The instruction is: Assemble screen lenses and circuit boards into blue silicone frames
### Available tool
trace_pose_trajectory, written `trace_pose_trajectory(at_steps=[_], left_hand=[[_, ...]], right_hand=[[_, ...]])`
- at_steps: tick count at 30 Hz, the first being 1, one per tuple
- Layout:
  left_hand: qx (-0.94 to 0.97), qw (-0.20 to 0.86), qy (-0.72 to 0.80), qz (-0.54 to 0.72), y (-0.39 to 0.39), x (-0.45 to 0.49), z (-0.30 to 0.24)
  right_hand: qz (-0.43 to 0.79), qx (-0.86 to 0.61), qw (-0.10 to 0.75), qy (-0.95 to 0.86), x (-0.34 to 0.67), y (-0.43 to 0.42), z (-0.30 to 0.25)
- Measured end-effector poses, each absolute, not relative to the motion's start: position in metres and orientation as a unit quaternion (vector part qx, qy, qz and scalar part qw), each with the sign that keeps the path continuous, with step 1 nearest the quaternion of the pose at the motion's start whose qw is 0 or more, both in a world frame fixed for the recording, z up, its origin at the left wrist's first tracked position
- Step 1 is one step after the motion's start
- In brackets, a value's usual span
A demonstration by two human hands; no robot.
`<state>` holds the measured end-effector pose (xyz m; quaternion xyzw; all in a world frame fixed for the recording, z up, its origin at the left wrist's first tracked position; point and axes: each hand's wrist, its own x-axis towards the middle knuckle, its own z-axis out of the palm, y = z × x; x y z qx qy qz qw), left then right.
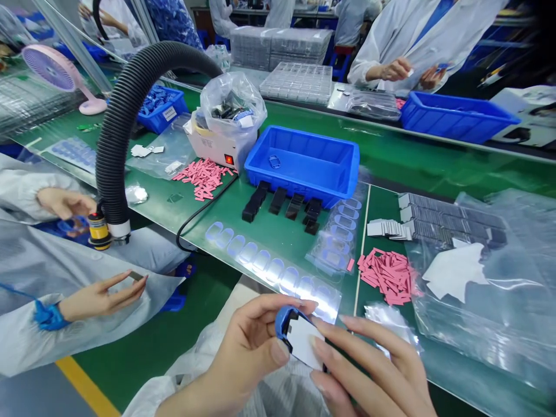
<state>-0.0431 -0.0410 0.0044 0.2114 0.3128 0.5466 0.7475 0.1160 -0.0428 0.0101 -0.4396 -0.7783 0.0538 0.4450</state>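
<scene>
My left hand (256,336) grips a small blue-and-black plastic device casing (284,318) between thumb and fingers, just off the table's front edge. A flat white rectangular piece (304,340) lies against its open face. My right hand (369,362) has its thumb and fingertips closed on the lower end of the casing and the white piece; part of that end is hidden behind the fingers. Closest on the table are a strip of clear oval film stickers (263,263), a small clear plastic bag (391,324) and a heap of pink strips (386,275).
A blue bin (304,156) stands mid-table, with dark rectangular pieces (278,200) before it. White-and-grey stacked pieces (452,223) lie right. A black flexible hose (113,127) arches at left, near a co-worker's hand (104,298). Another person (403,46) works across the table.
</scene>
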Motion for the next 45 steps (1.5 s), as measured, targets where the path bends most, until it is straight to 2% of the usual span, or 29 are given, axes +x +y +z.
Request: trace_pose_trajectory(at_steps=[5,18,25,28,30,34,42,45], left_hand=[[0.226,0.727,0.323,0.563,-0.043,-0.040,-0.002],[0.194,0.732,0.329,0.563,-0.042,-0.027,-0.008],[0.143,0.758,0.356,0.528,-0.042,-0.029,-0.024],[0.101,0.781,0.366,0.496,-0.041,-0.031,-0.023],[0.081,0.787,0.370,0.488,-0.040,-0.032,-0.019],[0.071,0.782,0.392,0.480,-0.038,-0.033,-0.009],[0.096,0.794,0.357,0.483,-0.038,-0.038,-0.017],[0.094,0.798,0.347,0.484,-0.038,-0.039,-0.018]], right_hand=[[0.063,-0.479,0.495,-0.723,0.102,-0.047,0.004],[0.044,-0.502,0.477,-0.720,0.100,-0.049,0.001],[0.079,-0.462,0.431,-0.771,0.123,-0.036,-0.015],[0.012,-0.541,0.412,-0.733,0.154,-0.007,-0.029],[-0.051,-0.591,0.359,-0.721,0.175,0.015,-0.044],[-0.059,-0.598,0.252,-0.759,0.200,0.044,-0.072],[-0.115,-0.550,0.221,-0.797,0.195,0.041,-0.067],[-0.155,-0.544,0.263,-0.781,0.192,0.036,-0.054]])
